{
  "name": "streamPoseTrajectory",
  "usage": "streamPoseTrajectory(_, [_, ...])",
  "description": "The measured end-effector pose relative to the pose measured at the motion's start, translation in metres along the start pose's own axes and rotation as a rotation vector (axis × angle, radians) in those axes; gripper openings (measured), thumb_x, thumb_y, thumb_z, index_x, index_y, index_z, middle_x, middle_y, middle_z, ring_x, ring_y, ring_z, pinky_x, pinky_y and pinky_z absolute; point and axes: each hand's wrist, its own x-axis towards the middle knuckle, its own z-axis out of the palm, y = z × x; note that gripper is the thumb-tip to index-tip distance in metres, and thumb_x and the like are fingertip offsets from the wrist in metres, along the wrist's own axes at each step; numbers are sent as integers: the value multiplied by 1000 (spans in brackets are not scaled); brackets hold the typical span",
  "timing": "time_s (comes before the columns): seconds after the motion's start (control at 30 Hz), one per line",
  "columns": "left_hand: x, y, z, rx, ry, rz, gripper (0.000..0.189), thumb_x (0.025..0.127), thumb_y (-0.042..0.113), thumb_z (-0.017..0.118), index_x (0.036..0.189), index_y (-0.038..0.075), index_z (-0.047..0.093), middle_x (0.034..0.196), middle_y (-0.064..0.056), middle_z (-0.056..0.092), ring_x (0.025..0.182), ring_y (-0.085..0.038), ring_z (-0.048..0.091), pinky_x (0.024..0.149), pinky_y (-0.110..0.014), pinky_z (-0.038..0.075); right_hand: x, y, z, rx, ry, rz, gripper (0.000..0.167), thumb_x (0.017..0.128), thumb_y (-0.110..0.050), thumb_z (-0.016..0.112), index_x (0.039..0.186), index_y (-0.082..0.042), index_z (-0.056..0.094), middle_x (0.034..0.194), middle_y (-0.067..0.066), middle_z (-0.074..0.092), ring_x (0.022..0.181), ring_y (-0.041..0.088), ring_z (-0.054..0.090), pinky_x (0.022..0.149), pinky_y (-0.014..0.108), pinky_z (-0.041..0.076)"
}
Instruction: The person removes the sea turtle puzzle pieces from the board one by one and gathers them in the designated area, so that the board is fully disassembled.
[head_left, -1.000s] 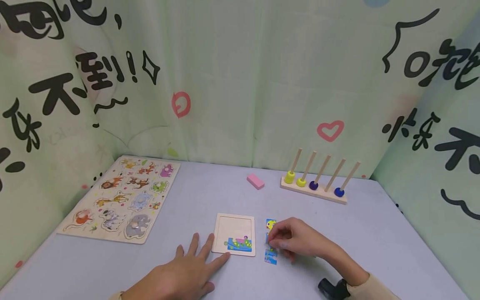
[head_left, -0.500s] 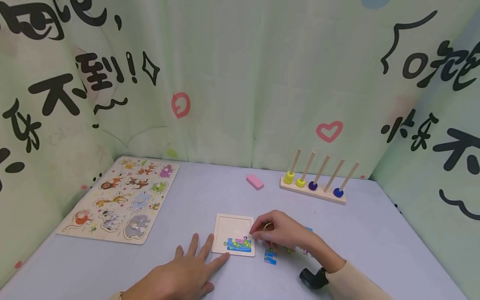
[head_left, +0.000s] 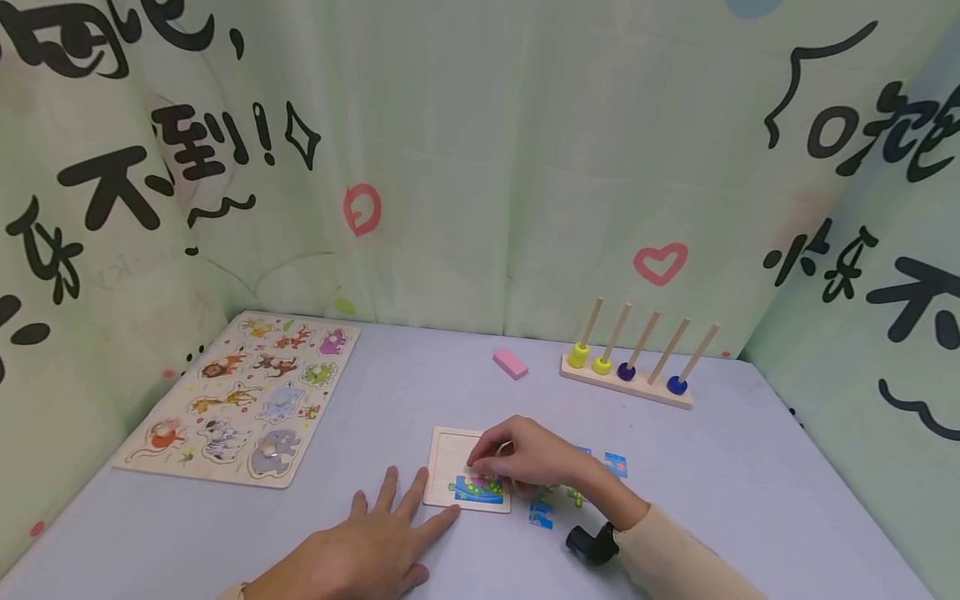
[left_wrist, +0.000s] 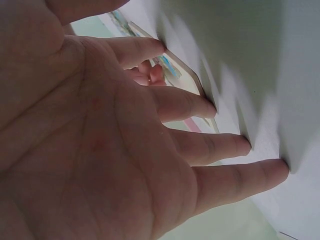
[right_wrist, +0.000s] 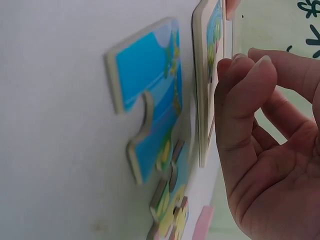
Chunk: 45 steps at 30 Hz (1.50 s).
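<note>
My left hand point(head_left: 375, 533) is spread flat, palm down. Its index fingertip and thumb side lie at the left and front edge of a small wooden puzzle tray point(head_left: 453, 450). In the tray's front right corner sit joined puzzle pieces point(head_left: 480, 492) in blue, green and pink. My right hand point(head_left: 525, 454) reaches over the tray's right side with thumb and fingertips pinched on a puzzle piece, which the fingers almost wholly hide. A blue loose piece point(right_wrist: 150, 95) lies beside the tray in the right wrist view, with more loose pieces point(right_wrist: 172, 205) past it.
At the back left lies a large wooden animal puzzle board point(head_left: 247, 392). Behind the tray is a pink block point(head_left: 511, 363). A peg stand point(head_left: 630, 383) with yellow and blue beads stands at the back right. A printed curtain point(head_left: 442, 167) encloses the table.
My right hand has moved left from the loose pieces to above the tray, uncovering some pieces on the right. The left hand has stayed in place.
</note>
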Motion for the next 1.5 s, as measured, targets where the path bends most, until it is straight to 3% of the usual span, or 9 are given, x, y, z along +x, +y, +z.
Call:
streamPoseTrajectory(0.57, [1,-1,0,-2,-5,6,68,96,45,75,158,45,46,175,-13,29,159,-53,26,113,-78,37,8,-5,10,-69,-4,-23,13,102,-18,71,99,-13,83,74,-4,67,53,9,48,48,22,41])
streamPoseTrajectory(0.83, [2,0,0,12,-18,-11,69,96,47,75,158,47,45,175,-11,29,160,-50,27,114,-77,38,9,-4,10,-96,-2,-44,14,102,-19,71,99,-13,84,84,-5,72,71,6,58,52,21,41])
streamPoseTrajectory(1.1, [3,0,-1,4,-29,-13,69,96,48,75,157,48,45,175,-11,29,160,-51,27,115,-77,37,8,-4,9,-53,-20,-24,15,103,-18,69,100,-12,83,81,-5,68,57,8,50,51,21,40])
streamPoseTrajectory(1.5, [1,0,0,12,-14,0,69,96,46,75,158,47,44,175,-12,29,159,-52,27,114,-77,38,8,-3,7,-31,-50,-11,16,104,-18,68,103,-12,83,77,-5,65,58,9,48,54,21,40])
